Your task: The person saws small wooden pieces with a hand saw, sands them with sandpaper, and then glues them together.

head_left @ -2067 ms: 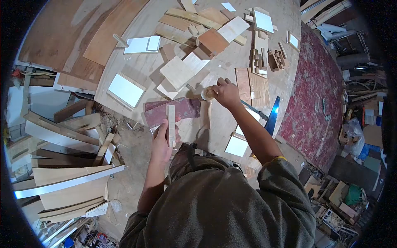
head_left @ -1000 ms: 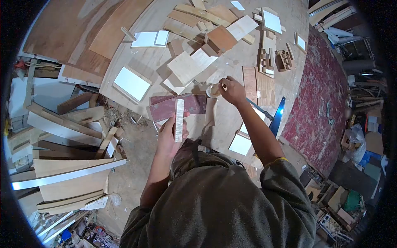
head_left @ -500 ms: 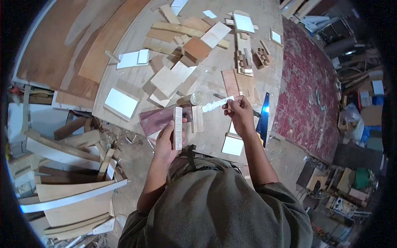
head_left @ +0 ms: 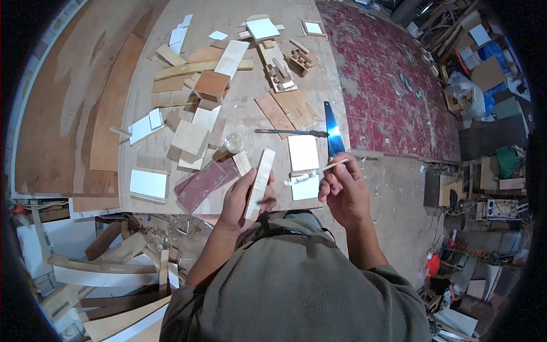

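Observation:
My left hand (head_left: 240,199) grips a narrow pale wooden block (head_left: 260,183), held upright and slightly tilted above the bench's front edge. Between the fingers of my right hand (head_left: 345,191) is a thin stick (head_left: 302,177) with white material on its end, pointing left toward the block. A small round jar (head_left: 233,143) stands beyond my left hand, near another wooden block (head_left: 241,163). Reddish-brown boards (head_left: 206,185) lie left of my left hand. White-faced panels (head_left: 303,154) lie between my hands, farther back.
A blue-bladed saw (head_left: 334,134) lies at the bench's right side, beside a dark slender tool (head_left: 288,132). Wooden pieces (head_left: 212,85) are spread over the bench (head_left: 135,102). Offcuts (head_left: 108,265) are piled at the lower left.
The view has swung to the right. The stick has turned and lowered away from the small block near the jar. The block in my left hand now shows a broader face.

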### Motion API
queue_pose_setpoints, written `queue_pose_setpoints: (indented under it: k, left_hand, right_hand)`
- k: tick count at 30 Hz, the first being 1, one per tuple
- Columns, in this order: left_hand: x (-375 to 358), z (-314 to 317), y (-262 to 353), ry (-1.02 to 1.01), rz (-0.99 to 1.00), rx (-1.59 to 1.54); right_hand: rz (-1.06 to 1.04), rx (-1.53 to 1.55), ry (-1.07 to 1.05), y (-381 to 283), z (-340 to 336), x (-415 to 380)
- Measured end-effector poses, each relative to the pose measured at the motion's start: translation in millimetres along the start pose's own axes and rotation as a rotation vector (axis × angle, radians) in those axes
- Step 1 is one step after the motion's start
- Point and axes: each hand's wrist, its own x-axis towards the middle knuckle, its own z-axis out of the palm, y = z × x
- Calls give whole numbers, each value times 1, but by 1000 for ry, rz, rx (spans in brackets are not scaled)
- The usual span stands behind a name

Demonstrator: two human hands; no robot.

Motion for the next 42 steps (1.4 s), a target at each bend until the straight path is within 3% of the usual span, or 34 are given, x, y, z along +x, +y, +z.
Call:
queue_pose_setpoints:
  k: [3, 5, 7, 13, 15, 19, 25, 27, 29, 33, 35, 37, 41, 42]
  left_hand:
    - [3, 18, -10, -9, 78, 77]
    - [4, 31, -22, 22, 80, 35]
    - [8, 44, -37, 58, 226, 142]
    - [3, 98, -71, 102, 239, 38]
    - [3, 106, -84, -66, 348, 105]
    - [-2, 125, -106, -43, 404, 126]
    - [-8, 134, -137, -11, 401, 64]
    - [-8, 137, -144, -47, 433, 54]
    - [-9, 140, -150, -83, 463, 45]
    - [-18, 148, -152, 65, 383, -56]
    - [-18, 147, -156, -87, 472, -24]
    - [-18, 144, -156, -52, 522, 24]
    - [-23, 142, -150, -74, 481, 23]
    - [-24, 142, -149, -84, 471, 13]
  right_hand:
    - [-13, 30, -68, -10, -2, -27]
    - [-4, -108, -125, -15, -11, -42]
    - [-32, -86, -188, -20, -21, -49]
    - [-18, -258, -246, -53, -42, -71]
    - [-22, -314, -282, -65, -52, -78]
    - [1, -414, -340, -79, -72, -90]
    - [-20, -367, -275, -94, -84, -100]
    - [-24, -320, -353, -96, -91, -103]
    - [-51, -467, -427, -98, -92, -108]
    - [-59, -320, -435, -107, -98, -100]
    - [-67, -359, -499, -107, -97, -102]
    - [-34, -514, -520, -106, -91, -104]
    - [-68, -427, -466, -108, -88, -97]
    - [-94, -404, -559, -108, -91, -96]
